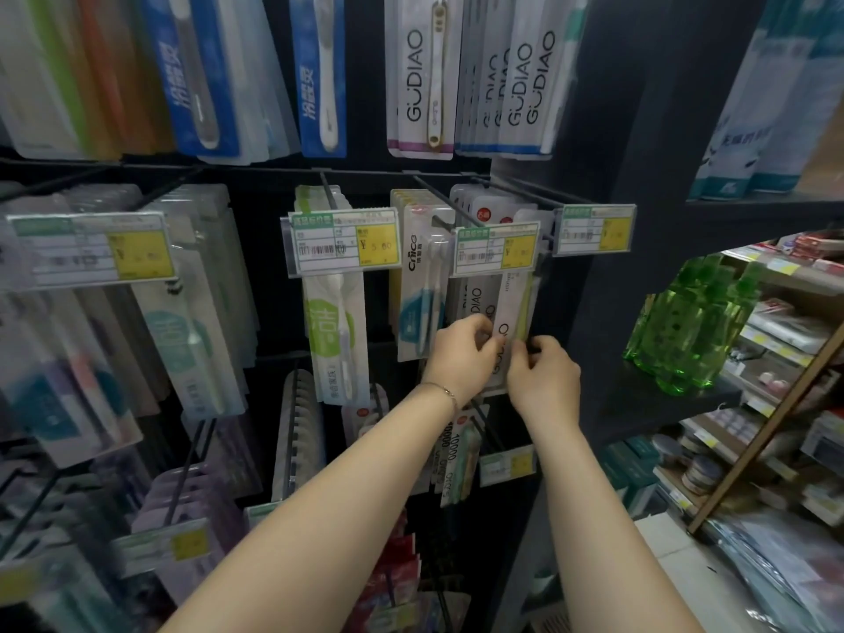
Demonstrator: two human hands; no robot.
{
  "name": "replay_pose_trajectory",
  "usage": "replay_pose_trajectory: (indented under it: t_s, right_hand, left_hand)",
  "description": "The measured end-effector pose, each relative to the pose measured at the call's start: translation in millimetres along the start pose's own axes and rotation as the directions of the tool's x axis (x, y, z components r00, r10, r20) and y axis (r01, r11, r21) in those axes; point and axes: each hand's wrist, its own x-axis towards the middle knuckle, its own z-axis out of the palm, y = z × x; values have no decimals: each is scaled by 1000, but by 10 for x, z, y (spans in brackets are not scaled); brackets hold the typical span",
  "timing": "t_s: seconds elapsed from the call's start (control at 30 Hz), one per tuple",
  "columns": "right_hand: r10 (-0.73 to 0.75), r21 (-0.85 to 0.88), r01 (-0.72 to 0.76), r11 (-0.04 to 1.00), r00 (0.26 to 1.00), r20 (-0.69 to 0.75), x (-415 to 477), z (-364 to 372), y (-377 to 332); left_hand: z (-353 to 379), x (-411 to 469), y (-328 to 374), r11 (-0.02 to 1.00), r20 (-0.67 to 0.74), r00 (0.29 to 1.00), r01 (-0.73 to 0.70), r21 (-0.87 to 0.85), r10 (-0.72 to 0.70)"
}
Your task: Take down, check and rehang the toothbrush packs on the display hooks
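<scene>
A white GUDIAO toothbrush pack (pixel 511 308) with a yellow-green brush hangs on the middle-row display hook (pixel 484 194), behind a price tag (pixel 495 249). My left hand (pixel 461 354) pinches the pack's lower left edge. My right hand (pixel 541 374) pinches its lower right edge. More GUDIAO packs (pixel 472 303) hang behind it on the same hook. A Cnice pack (pixel 418 294) hangs just to the left, and a green-and-white pack (pixel 335 331) hangs further left.
Rows of toothbrush packs fill the black peg wall above (pixel 420 75), left (pixel 192 312) and below (pixel 456 454). A dark upright panel (pixel 607 130) bounds the display on the right. Green bottles (pixel 689 331) stand on a dark shelf beside it.
</scene>
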Motion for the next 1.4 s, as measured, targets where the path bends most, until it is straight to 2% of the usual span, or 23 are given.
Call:
replay_pose_trajectory:
  t_s: [0.13,0.27,0.43,0.6,0.83,0.93,1.07,1.4]
  right_hand:
    - [-10,8,10,1000,995,-100,-132,16,-14]
    - [-88,16,90,996,988,-127,-218,46,-126]
    - [-211,104,203,974,975,66,-127,289,-262]
    - [-159,258,92,962,955,250,116,617,-376]
    - [-102,275,5,961,934,341,404,898,-414]
    - [-123,319,14,948,937,327,428,954,-417]
    - [-117,367,24,930,965,234,436,949,-398]
    - [-137,483,73,872,986,99,363,940,-397]
  left_hand:
    - [-62,-49,-67,1000,34,999,24,6,-24]
    - [-165,-58,-169,998,-45,998,47,33,-46]
    - [-296,17,-319,984,-209,964,176,31,-166]
    - [-399,108,-440,971,-261,938,238,1,-229]
    - [-424,216,-512,963,-224,937,259,-75,-269]
    - [-433,240,-524,960,-213,937,256,-114,-276]
    - [-427,277,-538,956,-274,918,260,-133,-287]
    - [-434,204,-439,983,-341,924,184,4,-172]
